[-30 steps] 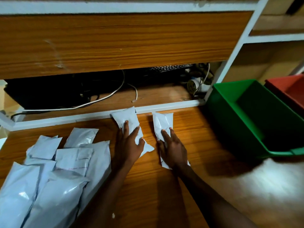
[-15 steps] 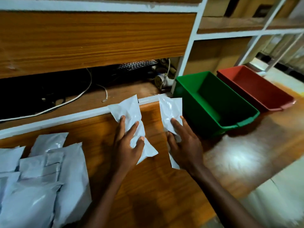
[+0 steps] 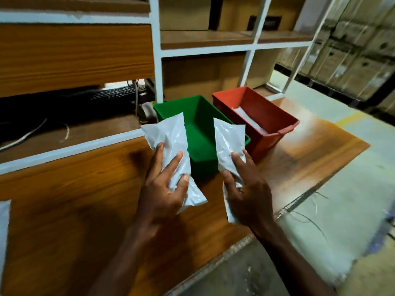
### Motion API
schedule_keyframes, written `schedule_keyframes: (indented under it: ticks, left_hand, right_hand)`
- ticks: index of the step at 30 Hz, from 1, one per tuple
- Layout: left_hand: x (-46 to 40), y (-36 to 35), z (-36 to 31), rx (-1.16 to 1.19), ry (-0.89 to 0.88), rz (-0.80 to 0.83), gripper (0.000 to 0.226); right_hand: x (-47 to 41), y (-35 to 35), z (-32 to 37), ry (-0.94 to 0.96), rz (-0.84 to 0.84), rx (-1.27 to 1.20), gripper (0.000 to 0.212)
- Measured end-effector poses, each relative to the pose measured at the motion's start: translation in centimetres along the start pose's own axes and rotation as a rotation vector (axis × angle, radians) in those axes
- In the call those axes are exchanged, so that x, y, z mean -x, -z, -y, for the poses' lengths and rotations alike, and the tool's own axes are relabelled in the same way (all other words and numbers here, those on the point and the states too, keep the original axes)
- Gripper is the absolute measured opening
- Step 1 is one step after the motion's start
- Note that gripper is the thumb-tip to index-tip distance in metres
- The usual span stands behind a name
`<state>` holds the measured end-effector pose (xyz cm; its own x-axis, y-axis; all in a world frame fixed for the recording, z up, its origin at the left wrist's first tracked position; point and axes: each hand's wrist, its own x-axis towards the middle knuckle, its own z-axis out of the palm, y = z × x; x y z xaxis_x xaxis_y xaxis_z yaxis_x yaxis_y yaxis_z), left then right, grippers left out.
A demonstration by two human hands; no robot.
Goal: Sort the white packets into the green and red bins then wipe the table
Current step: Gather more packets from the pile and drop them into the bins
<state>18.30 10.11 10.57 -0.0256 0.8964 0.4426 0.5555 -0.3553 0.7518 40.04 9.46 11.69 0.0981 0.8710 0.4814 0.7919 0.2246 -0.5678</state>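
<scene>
Left hand grips one white packet, held in front of the green bin at its left wall; right hand grips a second white packet at the green bin's right wall; red bin stands just right of the green bin on the wooden table and contains a white item.

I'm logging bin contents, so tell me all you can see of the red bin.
The red bin is a rectangular open-topped tub, plastic by its look, with a lipped rim. It stands upright on the wooden table, right of the green bin. Something flat and white lies inside on its floor. Neither hand touches it.
</scene>
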Motion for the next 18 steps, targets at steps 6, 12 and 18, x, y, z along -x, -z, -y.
schedule_keyframes:
  ticks: [6, 12, 18]
  left_hand:
    - [-1.0, -9.2, -6.7, -0.031, -0.030, 0.010, 0.055]
    - [-3.9, -16.1, -10.8, -0.034, -0.049, 0.038, 0.053]
    - [-9.7, -22.2, -10.9, -0.058, -0.039, -0.034, 0.050]
  right_hand:
    - [-2.2, 6.8, -9.9, -0.021, -0.005, -0.031, 0.046]
    - [-6.3, 9.7, -16.4, -0.026, -0.012, -0.039, 0.050]
    - [-13.4, 8.9, -22.0, 0.022, 0.037, -0.073, 0.051]
